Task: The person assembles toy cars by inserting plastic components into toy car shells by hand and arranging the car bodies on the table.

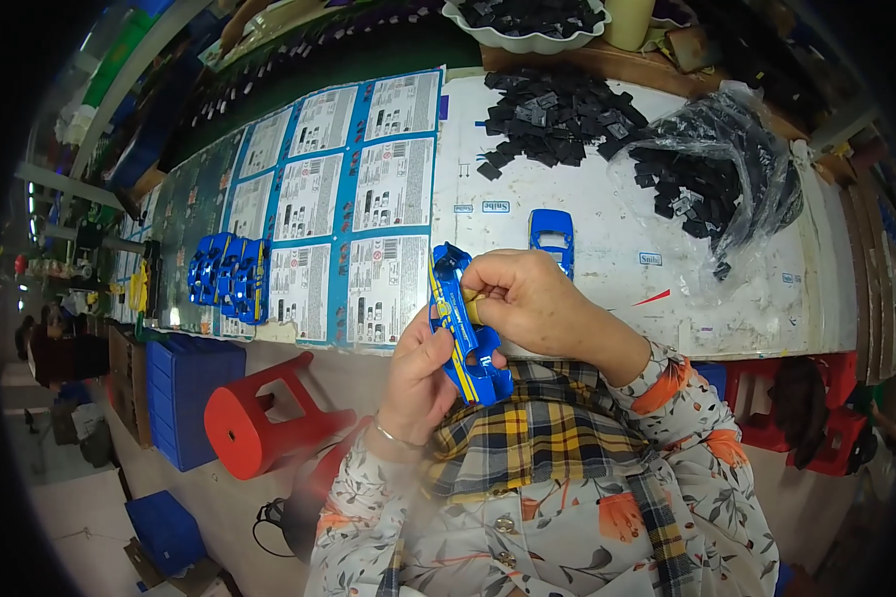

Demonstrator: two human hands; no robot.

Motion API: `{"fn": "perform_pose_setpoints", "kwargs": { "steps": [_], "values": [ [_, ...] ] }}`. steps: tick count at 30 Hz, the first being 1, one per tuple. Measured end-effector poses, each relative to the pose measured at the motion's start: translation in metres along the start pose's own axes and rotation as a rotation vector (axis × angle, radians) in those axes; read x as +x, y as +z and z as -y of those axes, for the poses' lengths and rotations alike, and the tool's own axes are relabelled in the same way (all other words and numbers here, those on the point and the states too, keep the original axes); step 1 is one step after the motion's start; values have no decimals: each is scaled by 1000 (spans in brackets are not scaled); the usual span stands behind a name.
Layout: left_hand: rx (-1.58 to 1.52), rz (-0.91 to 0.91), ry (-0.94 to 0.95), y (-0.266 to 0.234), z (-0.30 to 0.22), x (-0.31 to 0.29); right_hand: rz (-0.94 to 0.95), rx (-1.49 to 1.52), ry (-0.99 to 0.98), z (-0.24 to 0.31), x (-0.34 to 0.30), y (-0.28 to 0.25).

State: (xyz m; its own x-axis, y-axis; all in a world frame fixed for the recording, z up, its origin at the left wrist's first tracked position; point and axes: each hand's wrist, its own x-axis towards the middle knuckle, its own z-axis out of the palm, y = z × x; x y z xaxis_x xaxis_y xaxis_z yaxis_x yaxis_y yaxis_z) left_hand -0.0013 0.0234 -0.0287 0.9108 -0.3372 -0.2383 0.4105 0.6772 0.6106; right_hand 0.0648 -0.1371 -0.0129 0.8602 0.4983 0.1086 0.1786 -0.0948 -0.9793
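Note:
My left hand (417, 383) is closed round a blue toy car body (482, 377) with yellow stripes along its side, held tilted in front of my chest. Across its upper part my right hand (526, 301) is bent in a pinch, fingertips at the opening of the shell. Something yellow (472, 307) shows at those fingertips; whether it is a finger cover or a part, I cannot tell. What the right fingers hold, if anything, is hidden. Just beyond the right hand, another blue car body (551, 231) lies on the white tabletop, partly covered by the hand.
Several blue car bodies (231, 277) stand in a row on the left. Printed card sheets (390, 181) cover the table beside them. Black flat parts (558, 117) lie heaped at the back, more in a clear plastic bag (757, 134) at right. A red stool (244, 428) stands lower left.

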Motion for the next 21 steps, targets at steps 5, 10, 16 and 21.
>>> {"fn": "perform_pose_setpoints", "kwargs": {
  "steps": [5, 10, 16, 21],
  "values": [
    [5, 45, 38, 10, -6, -5, -67, -196, -194, 0, -3, 0],
    [69, 33, 81, 13, -6, -12, 0, -50, -71, 11, -8, 2],
    [81, -5, 136, 17, -4, -24, -126, -155, -102, 15, -23, 12],
    [207, 44, 166, 12, -2, -28, 34, -263, -103, 21, -23, 8]
  ]
}}
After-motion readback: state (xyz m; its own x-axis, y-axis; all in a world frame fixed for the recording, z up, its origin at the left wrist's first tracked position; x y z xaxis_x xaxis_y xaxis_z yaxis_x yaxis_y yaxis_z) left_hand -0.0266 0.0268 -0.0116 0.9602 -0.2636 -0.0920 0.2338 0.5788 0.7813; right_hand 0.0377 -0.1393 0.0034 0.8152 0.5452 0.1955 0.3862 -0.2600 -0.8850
